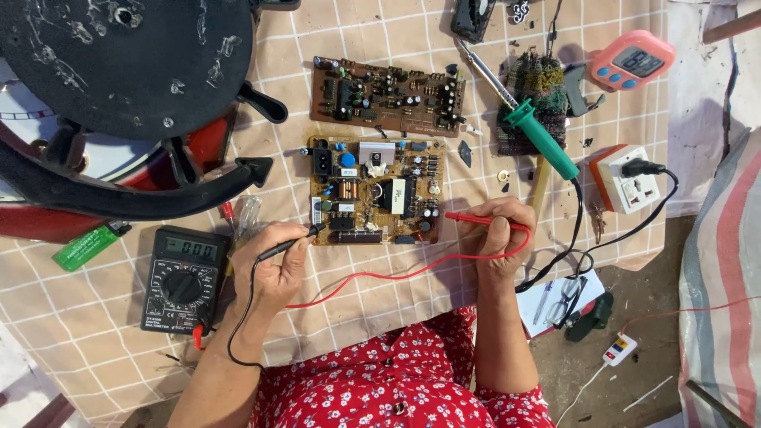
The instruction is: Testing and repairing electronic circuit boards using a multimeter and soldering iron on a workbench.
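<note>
Closed around a black probe [289,244], the left hand [273,265] sets its tip at the lower left edge of the near circuit board [376,190]; the right hand [495,234] pinches a red probe [476,219], tip at the board's lower right corner. Two circuit boards lie on the checked bench [79,317], the second, a brown board [388,95], at 12 o'clock from the first. One black multimeter [184,277] sits at 9 o'clock from the left hand, a green rectangular lighter [86,247] beyond it. At 1 o'clock from the right hand lie one green-handled soldering iron [539,135], one pink timer [632,59] and one white socket block [626,178]
</note>
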